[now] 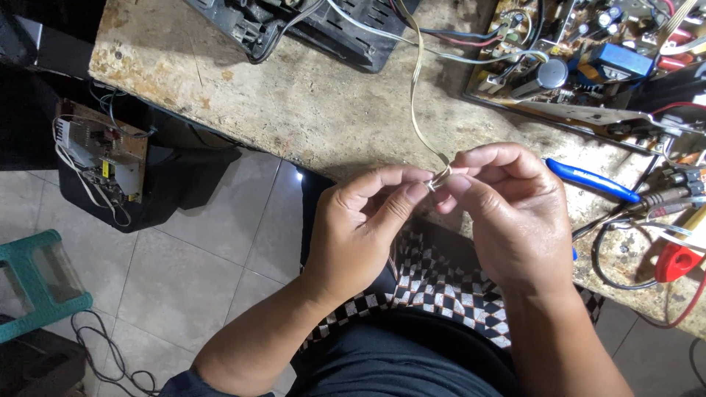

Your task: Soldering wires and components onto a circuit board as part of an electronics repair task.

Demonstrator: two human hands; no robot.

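A thin pale flat wire (416, 88) runs from the electronics at the top of the worn workbench (294, 95) down to my hands. My left hand (364, 228) and my right hand (507, 213) meet at its lower end, both pinching the bare wire tip between thumb and fingers just in front of the bench edge. The tip itself is mostly hidden by my fingertips. A circuit board (581, 51) with capacitors and coloured wires lies at the top right of the bench.
Blue-handled pliers (592, 180) lie right of my right hand, with cables and a red tool (676, 261) beyond. A black plastic casing (309, 26) sits at the top. On the tiled floor stand a teal stool (40, 283) and a second board (99, 151).
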